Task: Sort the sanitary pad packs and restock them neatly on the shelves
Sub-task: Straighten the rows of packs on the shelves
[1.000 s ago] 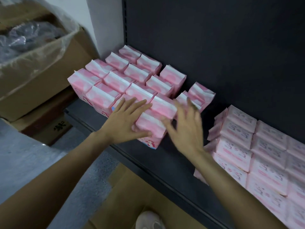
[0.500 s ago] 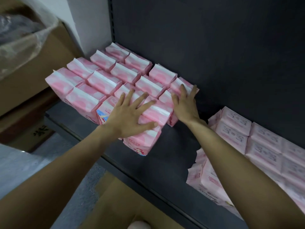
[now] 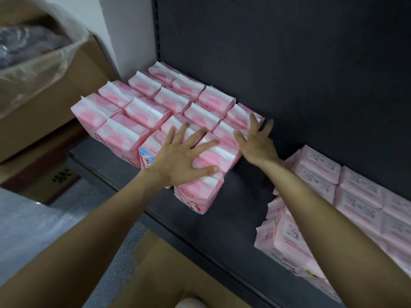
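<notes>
Pink packs (image 3: 142, 112): standing in tidy rows at the far left of the dark shelf (image 3: 233, 210).
Front pack (image 3: 198, 192): sticks out nearer than its row, not yet squared.
Left hand (image 3: 184, 158): fingers spread flat, pressing the front packs.
Right hand (image 3: 255, 143): fingers splayed, touching the row's right end.
Pale packs (image 3: 360, 196): stacked flat at right, near edge ragged.
Progress: judged mostly stocked; gap between groups unfilled.
Boxes (image 3: 51, 103): cardboard, far left.
</notes>
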